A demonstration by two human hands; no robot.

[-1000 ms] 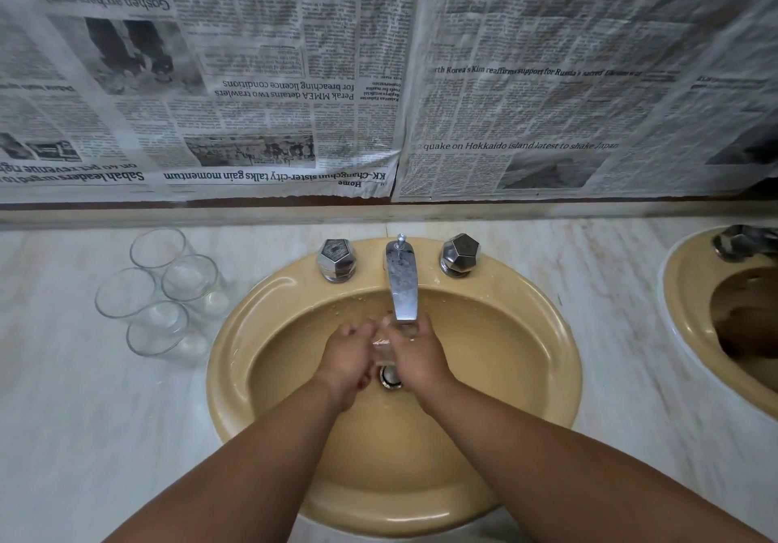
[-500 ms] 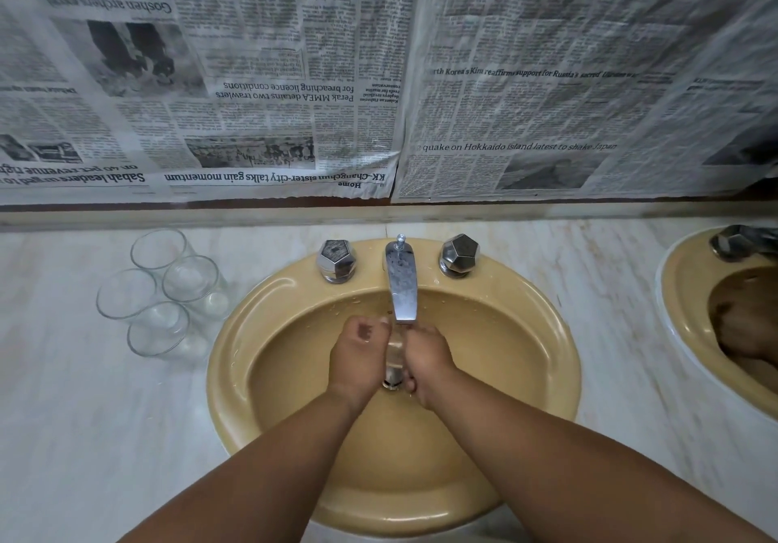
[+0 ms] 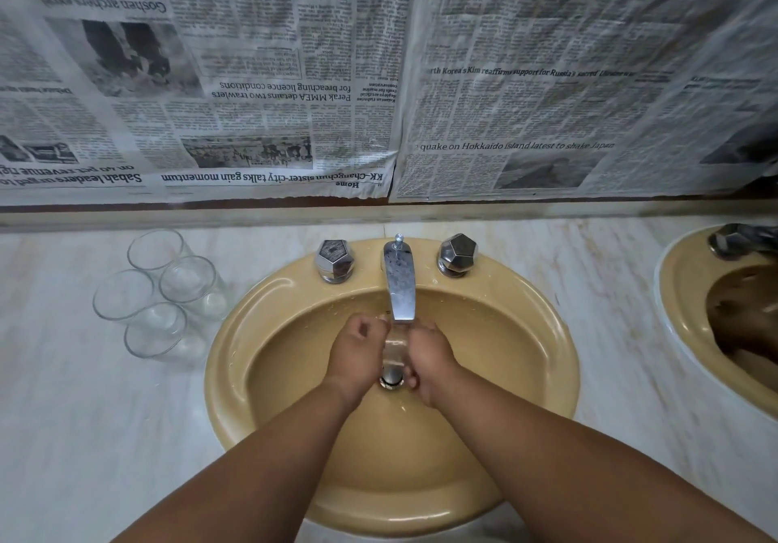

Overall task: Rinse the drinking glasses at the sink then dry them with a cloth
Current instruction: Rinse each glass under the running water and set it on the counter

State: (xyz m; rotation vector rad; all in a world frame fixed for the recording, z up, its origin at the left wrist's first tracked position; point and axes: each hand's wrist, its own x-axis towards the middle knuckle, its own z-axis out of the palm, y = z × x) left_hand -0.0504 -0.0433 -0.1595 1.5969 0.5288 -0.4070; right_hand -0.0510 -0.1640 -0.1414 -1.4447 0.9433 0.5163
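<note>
A clear drinking glass is held under the chrome faucet inside the yellow sink. My left hand grips it from the left and my right hand grips it from the right; the glass shows only as a narrow strip between them, above the drain. Several more clear glasses stand upright in a tight cluster on the marble counter, left of the sink. No cloth is in view.
Two chrome tap knobs flank the faucet. A second yellow sink lies at the right edge. Newspaper sheets cover the wall behind the counter.
Both hands have shifted a little nearer the basin's middle and closed in on the glass, turning it under the faucet. The cluster of glasses has not moved.
</note>
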